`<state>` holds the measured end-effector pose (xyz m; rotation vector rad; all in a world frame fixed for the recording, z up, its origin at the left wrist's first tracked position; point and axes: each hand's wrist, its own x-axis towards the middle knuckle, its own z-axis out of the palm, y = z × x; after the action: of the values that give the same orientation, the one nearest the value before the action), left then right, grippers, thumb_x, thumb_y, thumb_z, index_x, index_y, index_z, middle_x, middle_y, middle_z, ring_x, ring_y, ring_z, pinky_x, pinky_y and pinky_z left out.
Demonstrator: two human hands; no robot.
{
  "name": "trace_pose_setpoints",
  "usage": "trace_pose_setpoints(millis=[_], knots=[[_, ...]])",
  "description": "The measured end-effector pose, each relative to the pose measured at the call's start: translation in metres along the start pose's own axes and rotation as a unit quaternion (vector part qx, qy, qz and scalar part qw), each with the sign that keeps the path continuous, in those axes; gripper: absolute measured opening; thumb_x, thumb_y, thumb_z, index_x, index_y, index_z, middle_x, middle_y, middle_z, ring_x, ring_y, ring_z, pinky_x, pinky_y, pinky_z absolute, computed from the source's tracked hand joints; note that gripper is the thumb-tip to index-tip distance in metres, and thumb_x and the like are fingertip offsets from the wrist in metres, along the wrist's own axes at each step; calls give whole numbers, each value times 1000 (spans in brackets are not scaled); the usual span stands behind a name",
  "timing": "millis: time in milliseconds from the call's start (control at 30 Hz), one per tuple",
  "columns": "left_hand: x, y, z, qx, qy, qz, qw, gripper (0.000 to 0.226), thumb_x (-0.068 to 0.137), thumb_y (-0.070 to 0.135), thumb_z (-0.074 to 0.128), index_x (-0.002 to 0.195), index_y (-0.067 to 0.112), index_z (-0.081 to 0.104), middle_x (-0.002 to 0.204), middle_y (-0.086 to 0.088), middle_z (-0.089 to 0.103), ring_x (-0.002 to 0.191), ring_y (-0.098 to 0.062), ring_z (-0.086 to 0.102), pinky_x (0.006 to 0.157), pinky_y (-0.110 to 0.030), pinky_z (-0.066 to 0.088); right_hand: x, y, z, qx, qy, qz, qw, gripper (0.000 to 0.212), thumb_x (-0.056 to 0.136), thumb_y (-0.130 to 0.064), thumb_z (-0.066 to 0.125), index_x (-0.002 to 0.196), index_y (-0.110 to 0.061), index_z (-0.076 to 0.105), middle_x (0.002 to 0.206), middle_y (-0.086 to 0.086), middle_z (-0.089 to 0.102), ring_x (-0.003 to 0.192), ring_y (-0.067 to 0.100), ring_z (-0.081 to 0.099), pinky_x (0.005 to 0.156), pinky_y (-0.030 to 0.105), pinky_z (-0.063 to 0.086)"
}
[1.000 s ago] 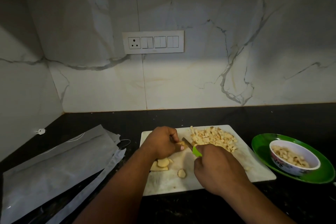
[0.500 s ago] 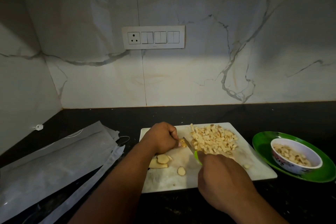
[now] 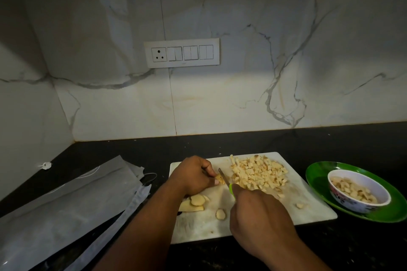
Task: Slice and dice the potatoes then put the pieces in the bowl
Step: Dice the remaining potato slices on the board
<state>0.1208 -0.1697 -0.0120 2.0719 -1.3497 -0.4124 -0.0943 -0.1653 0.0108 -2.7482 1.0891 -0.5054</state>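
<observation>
From the head view, the left hand (image 3: 193,175) pinches a small yellow potato piece (image 3: 219,179) on the white cutting board (image 3: 312,209). The right hand (image 3: 259,215) grips a green-handled knife (image 3: 226,181), its thin blade pointing away, just right of that piece. Right of the blade lies a bumpy pile of diced cubes (image 3: 257,174). Smooth round potato slices (image 3: 197,201) wait near the board's left edge. The bowl (image 3: 359,191), on a shiny green plate (image 3: 317,178) right of the board, holds some pieces.
</observation>
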Motion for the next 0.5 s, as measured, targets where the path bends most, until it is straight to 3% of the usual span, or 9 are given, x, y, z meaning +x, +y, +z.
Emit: trace_pose_setpoints(millis=[100,233,300,433,500], knots=[[3,1,0,-1,5,-10,1000,16,79,25,91,75,30,77,86,13,76,86,-2,69,83,-23,55,-7,5,1,-11,-16,-5,1000,50,92,-29,45,143,-29,44,112,-5,66,102,16,63,80,27,46],[4,2,0,-6,-1,-12,1000,13,79,24,91,78,27,79,87,12,76,88,-3,70,87,-26,56,-25,7,-13,-26,-53,4,998,53,96,-35,44,148,-33,36,125,-5,62,116,16,59,94,27,45],[3,0,-1,-7,-5,-8,1000,11,80,25,91,81,26,80,88,13,76,88,-2,69,87,-24,56,-31,6,-21,-23,-53,5,998,50,95,-37,43,144,-34,41,129,-6,60,120,14,57,99,26,45],[-1,-3,-5,-4,-20,2,1000,11,86,21,85,87,31,81,94,16,77,94,0,69,93,-23,55,-20,4,-25,-5,18,-2,1000,41,95,-37,41,134,-31,49,111,-6,66,102,13,63,86,27,50],[-4,-4,-6,-6,-21,-1,1000,14,88,19,82,90,33,81,97,17,77,97,0,69,97,-24,55,-6,2,-18,2,35,0,999,41,95,-35,43,135,-30,52,112,-6,67,101,12,63,85,27,51]])
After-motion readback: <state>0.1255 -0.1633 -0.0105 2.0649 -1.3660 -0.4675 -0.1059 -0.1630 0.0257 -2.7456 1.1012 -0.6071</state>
